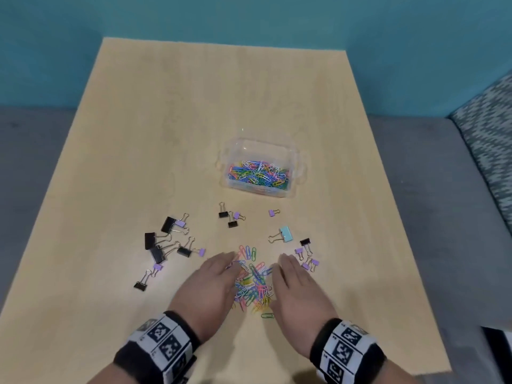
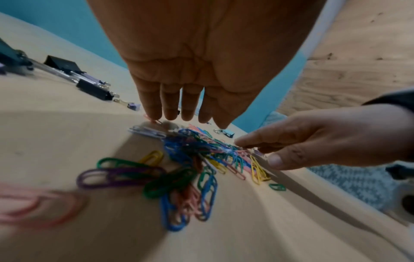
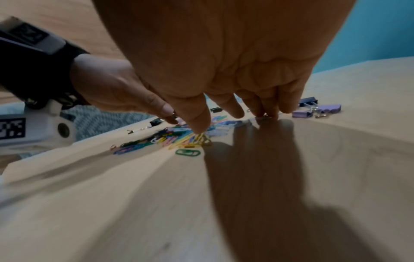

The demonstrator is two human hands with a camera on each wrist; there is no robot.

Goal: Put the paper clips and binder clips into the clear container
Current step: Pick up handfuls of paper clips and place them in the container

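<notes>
No words, brands or numbers can be read anywhere. The only signs are black-and-white square code markers on the left wristband point(image 1: 163, 339) and the right wristband point(image 1: 346, 350), and one more on the white camera housing point(image 3: 13, 128) under the left wrist. Their patterns carry no legible letters or digits.

Two bare hands, left hand point(image 1: 206, 289) and right hand point(image 1: 297, 293). On each wrist a black band point(image 1: 155, 347) with white panels (black square code marks printed on them). Under the left wrist a small white camera box point(image 3: 42, 131) with round lens.
</notes>
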